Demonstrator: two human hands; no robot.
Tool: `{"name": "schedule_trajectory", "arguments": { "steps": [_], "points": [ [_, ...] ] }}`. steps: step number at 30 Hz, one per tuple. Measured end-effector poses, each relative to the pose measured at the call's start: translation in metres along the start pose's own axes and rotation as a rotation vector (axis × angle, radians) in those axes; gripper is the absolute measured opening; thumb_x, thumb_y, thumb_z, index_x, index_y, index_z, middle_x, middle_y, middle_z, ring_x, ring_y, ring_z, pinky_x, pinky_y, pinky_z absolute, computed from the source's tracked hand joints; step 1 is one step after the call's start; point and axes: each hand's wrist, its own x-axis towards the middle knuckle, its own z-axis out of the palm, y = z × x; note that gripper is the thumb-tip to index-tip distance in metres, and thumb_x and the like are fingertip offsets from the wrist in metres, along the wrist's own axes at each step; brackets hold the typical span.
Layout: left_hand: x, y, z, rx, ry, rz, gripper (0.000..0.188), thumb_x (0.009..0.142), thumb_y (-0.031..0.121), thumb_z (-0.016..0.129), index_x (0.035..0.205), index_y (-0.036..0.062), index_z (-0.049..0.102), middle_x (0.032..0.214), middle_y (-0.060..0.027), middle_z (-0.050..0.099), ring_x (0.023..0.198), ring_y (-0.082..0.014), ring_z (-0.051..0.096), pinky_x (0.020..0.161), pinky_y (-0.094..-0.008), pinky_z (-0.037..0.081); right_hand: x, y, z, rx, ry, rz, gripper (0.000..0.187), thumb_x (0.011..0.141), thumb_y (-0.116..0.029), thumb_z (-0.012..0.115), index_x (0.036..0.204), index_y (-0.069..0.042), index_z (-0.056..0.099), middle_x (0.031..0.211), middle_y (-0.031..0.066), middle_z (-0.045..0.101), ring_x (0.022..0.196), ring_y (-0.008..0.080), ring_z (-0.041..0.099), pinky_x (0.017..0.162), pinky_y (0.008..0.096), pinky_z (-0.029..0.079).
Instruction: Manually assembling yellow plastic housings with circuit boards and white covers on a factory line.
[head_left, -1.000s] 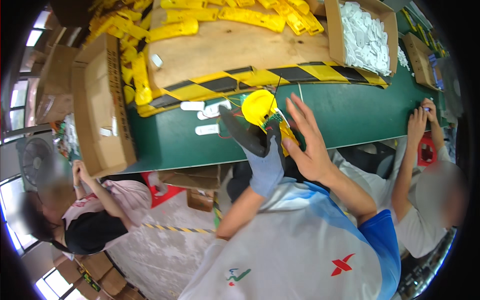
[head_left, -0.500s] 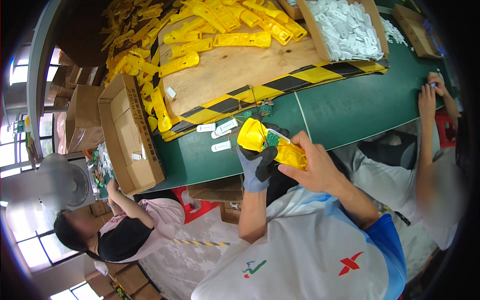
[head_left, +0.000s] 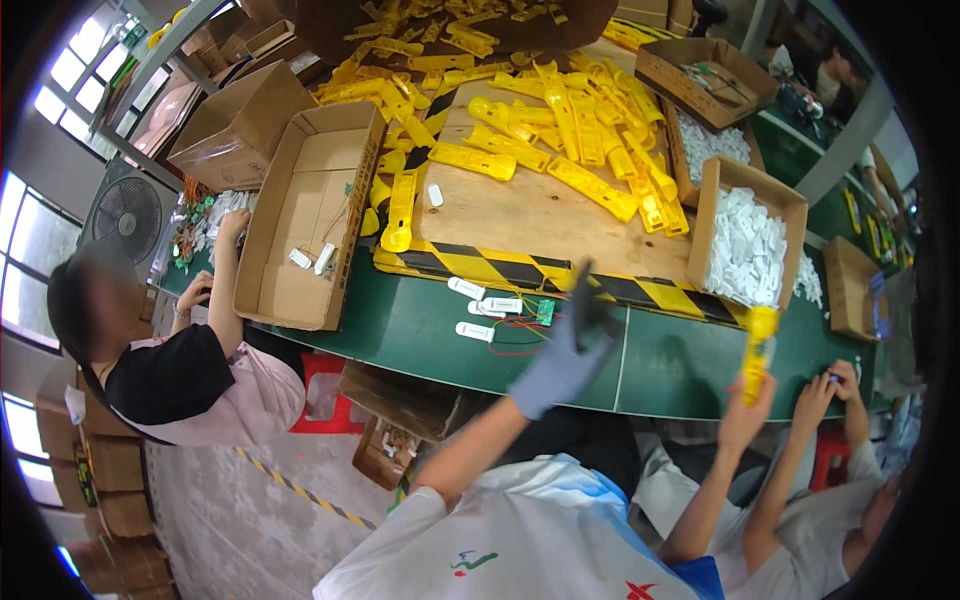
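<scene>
My right hand [head_left: 745, 412] grips the lower end of a long yellow plastic housing [head_left: 759, 350], held upright at the right, just in front of the box of white parts. My left hand [head_left: 572, 352], in a grey glove with black fingers, is over the green tabletop with nothing visible in it. Its fingers are blurred, but one sticks up apart from the others. Just left of that glove lies a green circuit board [head_left: 545, 312] with red and yellow wires. Several white oval plastic cases [head_left: 475, 331] rest beside the board.
Yellow housings [head_left: 585, 125] pile on a wooden board [head_left: 470, 215] edged with black-and-yellow tape. A carton of white parts [head_left: 745, 245] stands right; a shallow carton [head_left: 290, 285] stands left. Co-workers sit on both sides, one's hands [head_left: 830, 385] close to my right hand.
My hands have separated. The right hand has carried the yellow housing away to the right; the left has let go of it and stays over the table. The view has shifted.
</scene>
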Motion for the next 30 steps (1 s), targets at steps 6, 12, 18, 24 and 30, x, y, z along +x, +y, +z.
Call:
{"name": "schedule_trajectory", "arguments": {
  "steps": [6, 12, 18, 24, 30],
  "points": [
    [0.061, 0.01, -0.176, 1.696, 0.907, 0.295, 0.059, 0.086, 0.033, 0.065, 0.134, 0.0056, 0.047, 0.123, -0.0217, 0.054, 0.114, -0.0344, 0.052, 0.096, -0.042, 0.043, 0.07, 0.087, -0.051, -0.584, 0.149, 0.029, 0.05, 0.09, -0.036, 0.067, 0.118, 0.003, 0.054, 0.107, 0.0177, 0.063, 0.093, 0.0301, 0.063, 0.084, 0.0399, 0.048],
    [0.035, -0.027, -0.224, 1.527, 0.809, -0.106, 0.051, 0.082, 0.032, 0.069, 0.127, 0.0121, 0.054, 0.125, -0.0184, 0.053, 0.112, -0.032, 0.054, 0.092, -0.0416, 0.044, 0.055, 0.057, -0.017, -0.697, 0.432, -0.318, 0.051, 0.089, -0.033, 0.066, 0.126, 0.001, 0.056, 0.127, 0.021, 0.055, 0.12, 0.0383, 0.048, 0.102, 0.0446, 0.037],
    [-0.036, 0.018, -0.181, 0.627, 0.794, 0.396, 0.062, 0.077, 0.009, 0.075, 0.133, 0.0077, 0.05, 0.117, -0.0152, 0.059, 0.111, -0.0312, 0.057, 0.097, -0.0421, 0.044, 0.016, -0.062, 0.06, -0.047, -0.093, -0.42, 0.027, 0.087, -0.011, 0.066, 0.11, 0.001, 0.063, 0.106, 0.0152, 0.065, 0.101, 0.027, 0.062, 0.093, 0.036, 0.045],
    [-0.118, -0.01, -0.169, -0.904, 0.445, 0.382, 0.062, 0.094, 0.044, 0.055, 0.14, 0.005, 0.041, 0.131, -0.0141, 0.057, 0.119, -0.0314, 0.056, 0.106, -0.0477, 0.04, 0.014, -0.112, 0.12, 0.111, -0.597, -0.415, 0.029, 0.085, -0.016, 0.069, 0.11, -0.001, 0.065, 0.096, 0.0105, 0.068, 0.084, 0.0188, 0.066, 0.078, 0.0301, 0.051],
    [-0.139, -0.055, -0.077, -1.37, 0.219, -0.4, 0.042, 0.095, 0.032, 0.058, 0.131, 0.0114, 0.05, 0.098, -0.0075, 0.061, 0.086, -0.0239, 0.061, 0.079, -0.0392, 0.052, -0.009, -0.135, 0.169, -0.235, -0.772, -0.619, 0.032, 0.082, -0.021, 0.072, 0.108, -0.003, 0.065, 0.09, 0.0101, 0.067, 0.079, 0.0233, 0.065, 0.073, 0.0319, 0.052]
  ]
}}
